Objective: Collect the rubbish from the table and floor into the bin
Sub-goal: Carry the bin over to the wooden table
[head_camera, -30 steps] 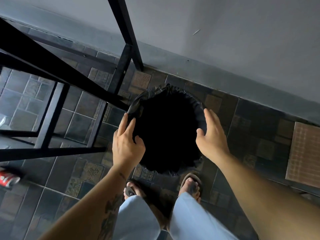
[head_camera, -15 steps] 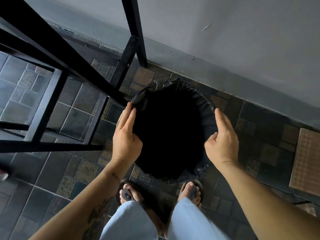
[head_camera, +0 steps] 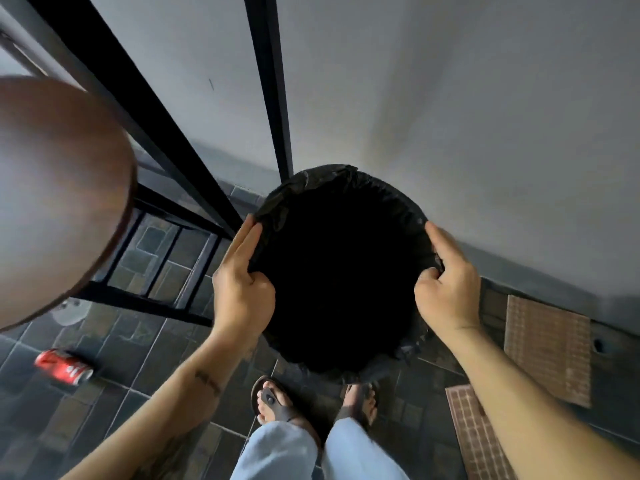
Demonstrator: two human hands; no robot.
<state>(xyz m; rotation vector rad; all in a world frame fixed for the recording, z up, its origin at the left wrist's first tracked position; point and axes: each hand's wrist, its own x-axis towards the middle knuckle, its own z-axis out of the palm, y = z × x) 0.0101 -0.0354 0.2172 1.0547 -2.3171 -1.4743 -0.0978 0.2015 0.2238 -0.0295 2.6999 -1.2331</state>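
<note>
A round bin (head_camera: 346, 181) lined with a black bag fills the middle of the head view, close to the wall; its inside is too dark to see. My left hand (head_camera: 239, 285) grips the left side of the rim, thumb over the liner. On the right side of the rim, my right hand (head_camera: 446, 289) pinches the black liner. A crushed red can (head_camera: 64, 367) lies on the dark floor tiles at the lower left, well apart from both hands.
A brown round table top (head_camera: 59, 202) on a black metal frame (head_camera: 166, 140) stands at the left, touching the bin's left side. A clear plastic item (head_camera: 71, 311) lies under it. Two brown tile pieces (head_camera: 547, 348) lie at the right by the wall. My sandalled feet (head_camera: 277, 401) stand below the bin.
Both hands have closed onto the bin's rim. The bin now looks larger and higher in view, and the view has shifted so the table top and the red can show.
</note>
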